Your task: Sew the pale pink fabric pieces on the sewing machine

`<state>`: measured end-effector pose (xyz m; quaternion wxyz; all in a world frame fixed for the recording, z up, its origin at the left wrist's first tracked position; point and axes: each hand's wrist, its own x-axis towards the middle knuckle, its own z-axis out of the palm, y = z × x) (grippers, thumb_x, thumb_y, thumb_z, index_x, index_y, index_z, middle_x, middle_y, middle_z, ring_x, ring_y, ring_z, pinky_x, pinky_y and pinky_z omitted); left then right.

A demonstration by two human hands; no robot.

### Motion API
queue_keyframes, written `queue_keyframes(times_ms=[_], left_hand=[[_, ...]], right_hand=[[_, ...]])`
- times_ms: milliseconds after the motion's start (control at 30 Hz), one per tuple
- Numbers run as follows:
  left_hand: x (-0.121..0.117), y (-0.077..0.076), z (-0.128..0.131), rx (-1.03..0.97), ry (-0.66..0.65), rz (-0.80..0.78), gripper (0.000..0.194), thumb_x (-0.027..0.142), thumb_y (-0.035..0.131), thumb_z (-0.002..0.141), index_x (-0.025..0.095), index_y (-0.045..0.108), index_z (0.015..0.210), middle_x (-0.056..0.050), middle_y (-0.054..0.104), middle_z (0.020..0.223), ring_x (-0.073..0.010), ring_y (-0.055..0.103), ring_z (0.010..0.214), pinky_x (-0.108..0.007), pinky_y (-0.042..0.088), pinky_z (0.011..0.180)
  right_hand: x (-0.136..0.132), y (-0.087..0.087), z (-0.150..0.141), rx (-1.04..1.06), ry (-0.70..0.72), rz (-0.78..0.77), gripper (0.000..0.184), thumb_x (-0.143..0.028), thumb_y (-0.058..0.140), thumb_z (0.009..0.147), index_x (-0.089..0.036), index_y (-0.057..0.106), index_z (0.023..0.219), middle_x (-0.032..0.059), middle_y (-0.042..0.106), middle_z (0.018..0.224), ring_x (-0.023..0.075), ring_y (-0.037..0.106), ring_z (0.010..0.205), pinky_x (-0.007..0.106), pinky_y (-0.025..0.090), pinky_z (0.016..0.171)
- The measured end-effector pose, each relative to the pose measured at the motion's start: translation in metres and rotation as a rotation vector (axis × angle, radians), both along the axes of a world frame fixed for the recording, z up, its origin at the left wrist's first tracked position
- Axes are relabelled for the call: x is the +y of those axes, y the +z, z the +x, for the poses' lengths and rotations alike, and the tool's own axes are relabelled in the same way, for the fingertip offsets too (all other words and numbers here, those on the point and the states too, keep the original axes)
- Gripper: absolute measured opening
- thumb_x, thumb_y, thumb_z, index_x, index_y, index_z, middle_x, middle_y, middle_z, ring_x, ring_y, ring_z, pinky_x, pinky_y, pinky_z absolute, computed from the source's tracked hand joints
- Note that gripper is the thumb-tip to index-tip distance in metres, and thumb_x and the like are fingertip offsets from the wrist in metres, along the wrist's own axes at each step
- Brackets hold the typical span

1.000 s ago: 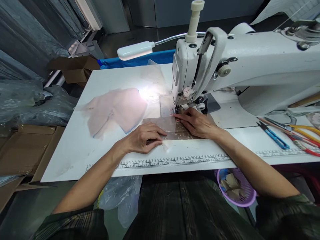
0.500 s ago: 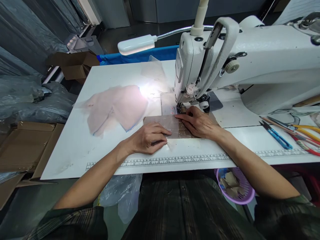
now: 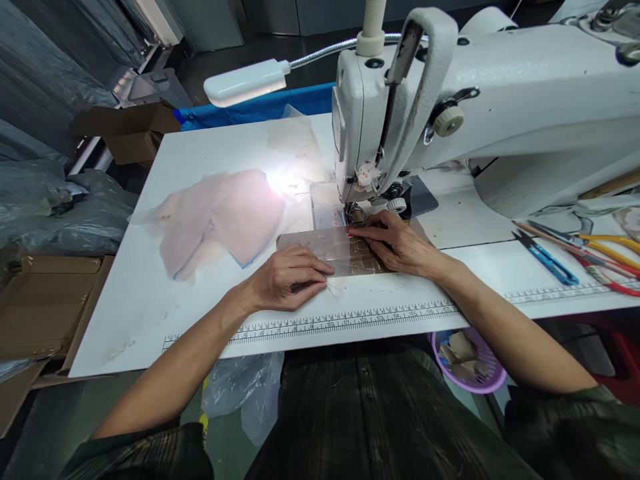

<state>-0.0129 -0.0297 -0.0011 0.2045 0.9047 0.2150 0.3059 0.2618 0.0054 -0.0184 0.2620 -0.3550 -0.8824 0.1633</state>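
Note:
A white sewing machine [image 3: 425, 100] stands over the table, its presser foot [image 3: 354, 212] low beside my right fingertips. In front of the foot, sheer pale fabric [image 3: 336, 252] lies across a shiny brown strip [image 3: 369, 262]. My left hand [image 3: 286, 279] pinches the fabric's near edge between thumb and fingers, and a thin wisp sticks out below the fingertips. Just right of the foot, my right hand [image 3: 403, 247] is closed on the fabric, index finger pointing at the needle area. What lies under its palm is hidden.
Pink sheer pieces with blue edges [image 3: 215, 217] lie on the white tabletop [image 3: 125, 280] to the left. A lit lamp [image 3: 247, 83] hangs above. Blue thread snips [image 3: 547, 259] and yellow-handled scissors [image 3: 607, 247] lie right. A purple basket [image 3: 495, 383] of scraps sits below the table edge.
The whole view has shifted a little, so the machine and table sit farther left. Both hands keep nearly the same hold and place at the presser foot.

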Motion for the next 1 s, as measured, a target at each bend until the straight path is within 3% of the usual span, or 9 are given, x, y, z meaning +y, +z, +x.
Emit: queue_keyframes(times_ms=[167,333,467,567,667,767,900,1000], left_hand=[[0.001,-0.002,0.000,0.016,0.007,-0.019,0.010,0.017,0.066,0.081,0.022,0.073,0.088,-0.005,0.077,0.092,-0.0194,0.071,0.081,-0.039,0.059,0.071],[-0.001,0.000,0.002,0.003,-0.006,0.011,0.010,0.015,0.067,0.081,0.020,0.072,0.089,-0.006,0.077,0.091,-0.0189,0.071,0.079,-0.037,0.059,0.070],[0.000,0.004,0.000,-0.008,-0.022,0.057,0.018,0.021,0.069,0.081,0.020,0.070,0.099,-0.008,0.076,0.095,-0.0198,0.072,0.084,-0.038,0.058,0.073],[0.008,0.008,0.002,-0.025,0.036,0.150,0.022,0.028,0.069,0.082,0.018,0.068,0.101,-0.008,0.075,0.097,-0.0200,0.071,0.086,-0.038,0.057,0.074],[0.026,0.010,0.009,0.109,0.127,0.282,0.017,0.027,0.060,0.089,0.015,0.069,0.097,-0.011,0.073,0.100,-0.0193,0.068,0.086,-0.036,0.056,0.073],[0.044,0.010,0.019,0.344,0.152,0.384,0.025,0.028,0.052,0.094,0.011,0.068,0.100,-0.016,0.069,0.111,-0.0230,0.065,0.092,-0.039,0.053,0.078],[0.059,0.010,0.029,0.581,0.162,0.421,0.037,0.035,0.046,0.096,0.008,0.067,0.111,-0.018,0.063,0.125,-0.0275,0.062,0.094,-0.043,0.048,0.078],[0.063,0.009,0.032,0.650,0.178,0.419,0.043,0.039,0.042,0.097,0.009,0.064,0.117,-0.019,0.060,0.131,-0.0296,0.059,0.096,-0.047,0.044,0.081]], right_hand=[[-0.001,0.002,0.001,-0.006,0.015,0.000,0.037,-0.025,0.041,0.098,-0.023,0.066,0.125,0.0122,0.054,0.106,0.0229,0.055,0.097,0.042,0.050,0.089],[-0.005,0.007,0.003,-0.095,0.164,0.004,0.035,-0.030,0.043,0.099,-0.028,0.065,0.126,0.0113,0.056,0.112,0.0242,0.052,0.105,0.044,0.046,0.091],[-0.008,0.009,0.002,-0.165,0.146,0.032,0.035,-0.031,0.042,0.099,-0.028,0.066,0.125,0.0122,0.055,0.116,0.0261,0.051,0.108,0.046,0.045,0.090],[-0.009,0.008,0.001,-0.185,0.137,0.034,0.035,-0.030,0.042,0.099,-0.030,0.065,0.126,0.0118,0.055,0.117,0.0261,0.050,0.109,0.046,0.044,0.091],[-0.010,0.008,0.000,-0.170,0.140,0.043,0.035,-0.027,0.043,0.098,-0.029,0.066,0.124,0.0119,0.055,0.115,0.0262,0.050,0.109,0.046,0.044,0.091],[-0.010,0.008,0.000,-0.150,0.134,0.051,0.035,-0.025,0.044,0.097,-0.030,0.066,0.124,0.0118,0.055,0.114,0.0260,0.050,0.108,0.045,0.045,0.090],[-0.010,0.006,0.000,-0.117,0.119,0.036,0.034,-0.023,0.046,0.096,-0.031,0.067,0.122,0.0107,0.055,0.114,0.0254,0.050,0.109,0.045,0.045,0.092],[-0.007,0.002,-0.001,-0.046,0.108,0.016,0.035,-0.019,0.046,0.094,-0.028,0.070,0.118,0.0108,0.056,0.110,0.0238,0.052,0.106,0.043,0.046,0.092]])
